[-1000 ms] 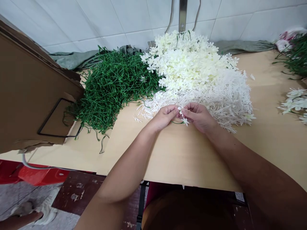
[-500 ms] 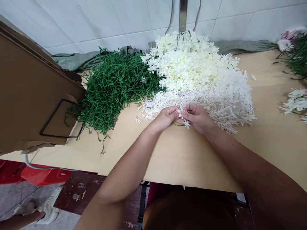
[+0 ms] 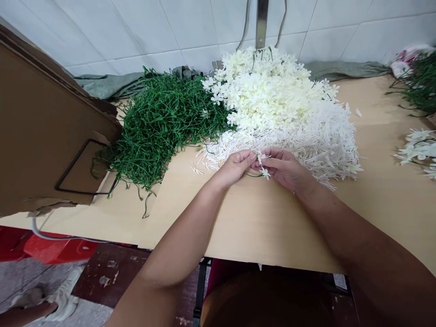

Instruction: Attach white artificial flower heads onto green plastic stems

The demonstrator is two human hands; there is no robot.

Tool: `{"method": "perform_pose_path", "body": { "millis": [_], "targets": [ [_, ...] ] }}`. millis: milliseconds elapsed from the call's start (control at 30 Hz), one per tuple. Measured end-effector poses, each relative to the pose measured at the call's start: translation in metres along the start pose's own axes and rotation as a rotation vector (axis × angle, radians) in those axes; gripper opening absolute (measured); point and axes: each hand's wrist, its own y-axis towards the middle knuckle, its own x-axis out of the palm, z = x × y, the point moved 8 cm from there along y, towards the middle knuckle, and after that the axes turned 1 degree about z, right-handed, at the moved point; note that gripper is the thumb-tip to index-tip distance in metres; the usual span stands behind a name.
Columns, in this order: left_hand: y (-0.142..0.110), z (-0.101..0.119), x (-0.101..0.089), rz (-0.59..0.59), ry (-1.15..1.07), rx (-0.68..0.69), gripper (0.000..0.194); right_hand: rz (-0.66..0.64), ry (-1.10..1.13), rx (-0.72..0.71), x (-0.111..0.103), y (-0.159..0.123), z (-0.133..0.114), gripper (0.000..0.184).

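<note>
A pale wood table [image 3: 259, 222] stands against a white tiled wall [image 3: 190, 27]. Say the wall is 12 o'clock and your hands are the middle of the clock. The little flower sprig [image 3: 265, 174] is right there, between your two hands. Your left hand [image 3: 235, 168] pinches it from 9 o'clock, and your right hand [image 3: 289, 168] pinches it near the top flower [image 3: 262, 157] from 3 o'clock. The green stem [image 3: 255, 175] runs from 9 to 3 o'clock, and the lower flower [image 3: 265, 173] sits at its 3 o'clock end, so your right fingers are nearer to it. Your fingers hide some of the sprig. White thready bits [image 3: 327, 145] lie just past your hands, from 12 to 2 o'clock. The white flower heap [image 3: 269, 86] is behind, at 12. The green stem pile [image 3: 170, 118] is at 10, and a brown box [image 3: 51, 131] at 9.
</note>
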Motion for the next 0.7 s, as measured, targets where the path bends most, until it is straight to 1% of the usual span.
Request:
{"method": "perform_pose_path", "body": {
  "millis": [100,233,367,467,700],
  "targets": [
    [-0.0005,-0.0002,0.0012,-0.020,0.019,0.003,0.052,0.024,-0.010,0.032,-0.0012,0.0009,0.0025,0.026],
    [0.0005,-0.0011,0.0011,-0.041,0.045,0.024,0.051,0.061,-0.025,0.072,-0.0044,0.0012,0.0047,0.025],
    [0.0013,-0.0006,0.0013,-0.063,0.059,0.043,0.051,0.029,-0.049,0.097,-0.0029,-0.0001,0.0048,0.024],
    [0.0011,0.0008,0.0017,-0.075,0.066,0.056,0.051,0.000,-0.049,0.087,-0.0004,-0.0013,0.0037,0.024],
    [0.0002,0.0014,0.0013,-0.080,0.084,0.042,0.051,0.012,-0.047,0.049,0.0001,-0.0010,0.0026,0.025]
  ]
}}
